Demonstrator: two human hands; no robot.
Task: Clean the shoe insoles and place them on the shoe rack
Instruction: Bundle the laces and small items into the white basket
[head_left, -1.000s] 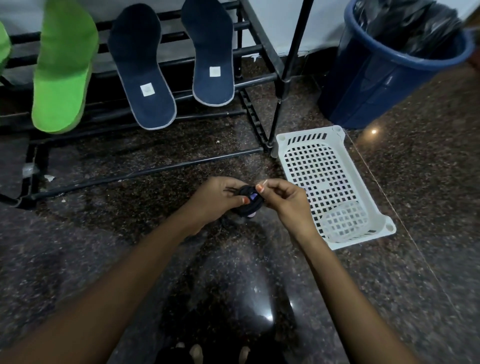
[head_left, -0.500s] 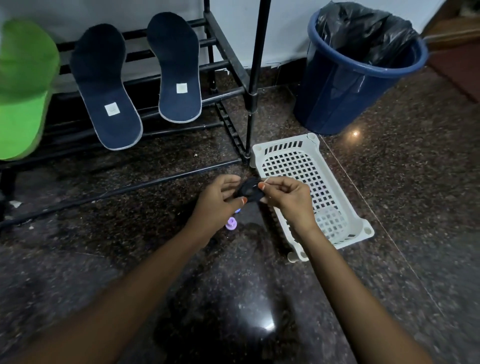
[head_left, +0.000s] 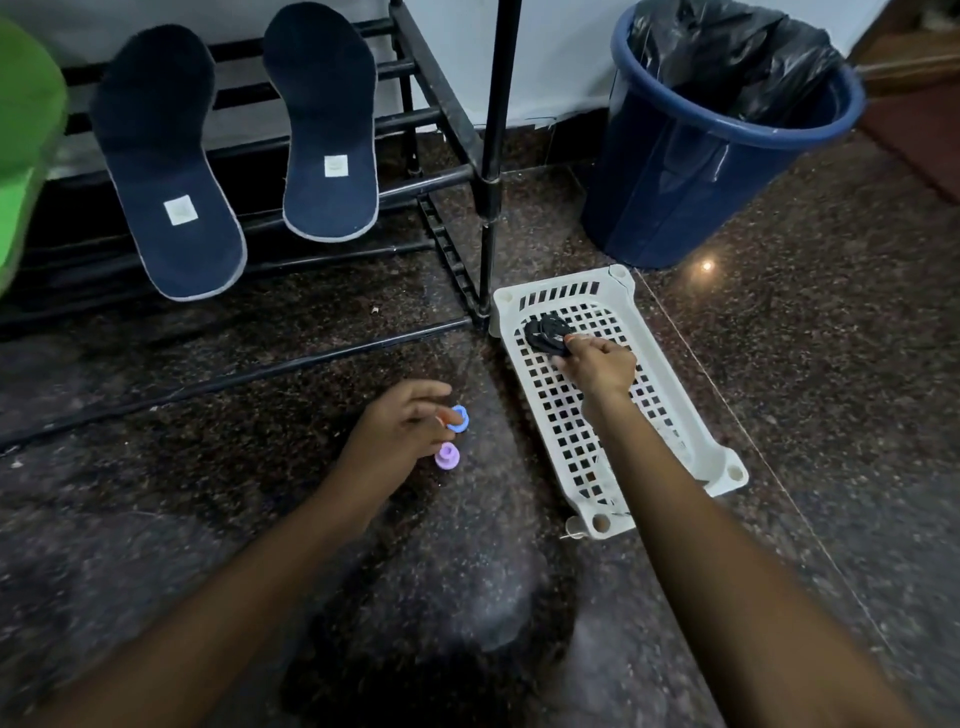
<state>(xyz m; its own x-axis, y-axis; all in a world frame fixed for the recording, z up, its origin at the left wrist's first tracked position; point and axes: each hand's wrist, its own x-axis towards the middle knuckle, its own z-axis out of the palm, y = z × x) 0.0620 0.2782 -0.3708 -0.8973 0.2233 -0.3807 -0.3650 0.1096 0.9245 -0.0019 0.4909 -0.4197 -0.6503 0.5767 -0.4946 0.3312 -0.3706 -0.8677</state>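
Note:
Two navy insoles, one on the left (head_left: 166, 171) and one beside it on the right (head_left: 327, 135), lean on the bars of the black shoe rack (head_left: 441, 176). A green insole (head_left: 26, 130) shows at the left edge. My right hand (head_left: 597, 364) holds a small black bundle (head_left: 548, 332) over the far end of the white plastic basket (head_left: 680, 415). My left hand (head_left: 400, 431) pinches a small blue ring (head_left: 458, 419) just above the floor. A purple ring (head_left: 448, 456) lies on the floor beside that hand.
A blue bin (head_left: 691, 171) lined with a black bag stands to the right of the rack. The floor is dark polished granite. A rack post (head_left: 488, 156) rises just behind the basket.
My hands have parted. The right hand carried the black bundle to the right into the basket. The left hand dropped toward the floor and now pinches the blue ring.

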